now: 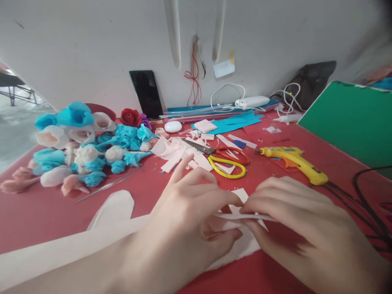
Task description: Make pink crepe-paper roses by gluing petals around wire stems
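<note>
Paper (232,217) is being pinched in two narrow grips, left hand (190,210) and right hand (297,220); farther off, one pair of scissors (211,151) is lying left of one glue gun (294,158).

Pale wall (92,49), red tabletop (27,220), grey floor (14,139)

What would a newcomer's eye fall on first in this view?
Probably the heap of blue, white and pink flowers on the red table, at the left. Next, the yellow glue gun at the right and the open scissors near the middle. In front, the left hand and right hand hold folded white paper.
</note>
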The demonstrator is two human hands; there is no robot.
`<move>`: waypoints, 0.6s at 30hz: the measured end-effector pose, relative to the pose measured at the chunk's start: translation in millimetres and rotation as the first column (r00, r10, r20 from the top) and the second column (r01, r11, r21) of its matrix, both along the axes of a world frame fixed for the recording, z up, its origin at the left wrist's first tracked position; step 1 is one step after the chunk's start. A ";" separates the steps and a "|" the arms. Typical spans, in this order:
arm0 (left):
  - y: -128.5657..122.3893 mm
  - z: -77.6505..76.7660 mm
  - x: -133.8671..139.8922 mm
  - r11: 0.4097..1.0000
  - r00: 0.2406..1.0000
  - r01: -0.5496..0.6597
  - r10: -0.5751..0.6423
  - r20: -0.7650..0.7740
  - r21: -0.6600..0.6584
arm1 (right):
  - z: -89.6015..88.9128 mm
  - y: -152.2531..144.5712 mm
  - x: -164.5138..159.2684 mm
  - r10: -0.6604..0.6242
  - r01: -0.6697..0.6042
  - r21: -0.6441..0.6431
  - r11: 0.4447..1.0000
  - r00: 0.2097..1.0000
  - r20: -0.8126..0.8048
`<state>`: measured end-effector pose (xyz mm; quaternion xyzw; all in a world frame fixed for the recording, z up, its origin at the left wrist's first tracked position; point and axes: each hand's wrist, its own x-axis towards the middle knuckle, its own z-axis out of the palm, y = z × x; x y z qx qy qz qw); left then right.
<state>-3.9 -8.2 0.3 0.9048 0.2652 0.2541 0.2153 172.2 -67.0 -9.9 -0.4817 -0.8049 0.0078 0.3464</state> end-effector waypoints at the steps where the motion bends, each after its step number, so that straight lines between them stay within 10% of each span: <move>1: -0.1 -0.1 0.0 1.000 1.000 0.004 -0.004 -0.001 0.023 | -0.2 0.0 -0.2 -0.004 0.004 0.006 1.000 1.000 0.006; 18: 1.1 1.1 1.0 0.999 1.000 0.001 -0.001 0.009 -0.046 | 0.2 -3.4 1.2 0.023 -0.083 0.224 0.971 0.965 0.260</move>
